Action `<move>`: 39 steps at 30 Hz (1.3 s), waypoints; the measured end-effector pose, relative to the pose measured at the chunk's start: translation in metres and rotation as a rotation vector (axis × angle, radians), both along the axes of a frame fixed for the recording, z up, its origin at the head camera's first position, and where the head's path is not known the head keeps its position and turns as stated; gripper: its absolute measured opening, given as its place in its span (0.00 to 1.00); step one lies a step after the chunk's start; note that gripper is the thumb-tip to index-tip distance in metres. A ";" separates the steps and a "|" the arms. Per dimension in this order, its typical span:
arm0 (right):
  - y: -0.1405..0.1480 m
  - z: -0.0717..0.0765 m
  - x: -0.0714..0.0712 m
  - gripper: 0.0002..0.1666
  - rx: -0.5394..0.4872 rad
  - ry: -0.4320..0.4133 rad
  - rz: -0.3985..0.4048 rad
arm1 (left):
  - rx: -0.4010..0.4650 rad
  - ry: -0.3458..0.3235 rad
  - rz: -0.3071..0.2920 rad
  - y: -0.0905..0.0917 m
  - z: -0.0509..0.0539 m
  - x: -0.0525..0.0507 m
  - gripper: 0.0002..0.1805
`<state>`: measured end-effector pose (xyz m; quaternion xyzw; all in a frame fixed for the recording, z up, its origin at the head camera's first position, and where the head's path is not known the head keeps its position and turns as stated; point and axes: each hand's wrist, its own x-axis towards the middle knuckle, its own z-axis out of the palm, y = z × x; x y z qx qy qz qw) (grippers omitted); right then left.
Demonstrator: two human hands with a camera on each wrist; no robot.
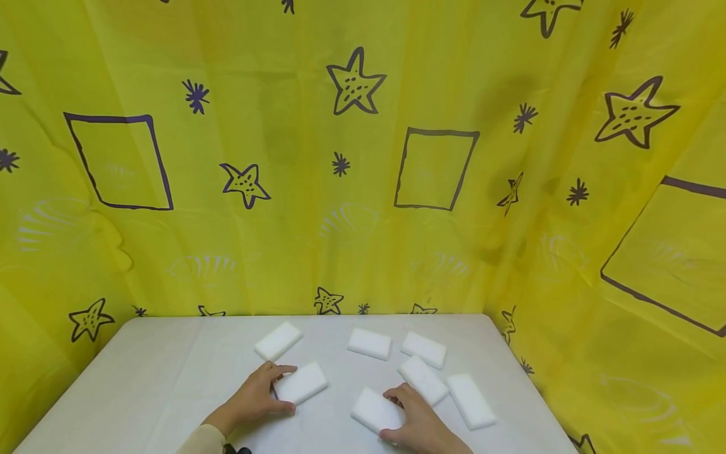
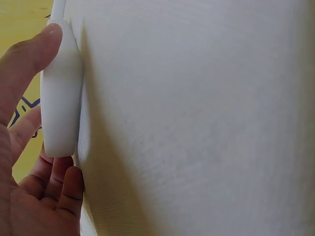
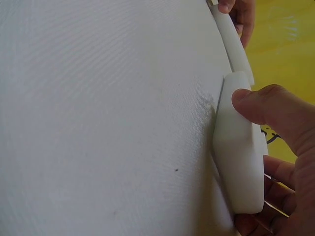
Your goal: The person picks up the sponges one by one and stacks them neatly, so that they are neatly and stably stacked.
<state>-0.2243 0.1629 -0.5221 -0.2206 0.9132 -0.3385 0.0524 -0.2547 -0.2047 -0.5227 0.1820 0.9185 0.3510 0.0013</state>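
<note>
In the head view my left hand grips a white melamine sponge by its left end, thumb on the near edge and fingers on the far side. That sponge looks to lie on or just above the tabletop in the left wrist view. Further right, my right hand holds a second white sponge, also between thumb and fingers. In the right wrist view the thumb presses on the near edge of this sponge, and the fingertips are partly hidden behind it.
Other white sponges lie on the white table: one at the back left, one at the back middle, and several to the right, including one angled sponge. A yellow patterned curtain hangs behind and beside the table.
</note>
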 end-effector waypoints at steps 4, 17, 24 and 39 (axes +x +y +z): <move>0.000 0.001 0.000 0.37 0.012 -0.002 -0.003 | 0.001 0.007 -0.003 0.000 0.000 0.001 0.41; 0.001 0.004 0.001 0.37 0.001 -0.015 -0.013 | 0.003 -0.011 -0.014 0.000 0.001 0.005 0.40; 0.001 0.004 0.000 0.36 -0.002 -0.007 -0.014 | 0.017 0.016 -0.056 0.002 0.006 0.009 0.39; 0.001 0.000 -0.001 0.37 0.005 0.006 -0.021 | 0.034 0.001 -0.216 0.013 0.015 0.022 0.37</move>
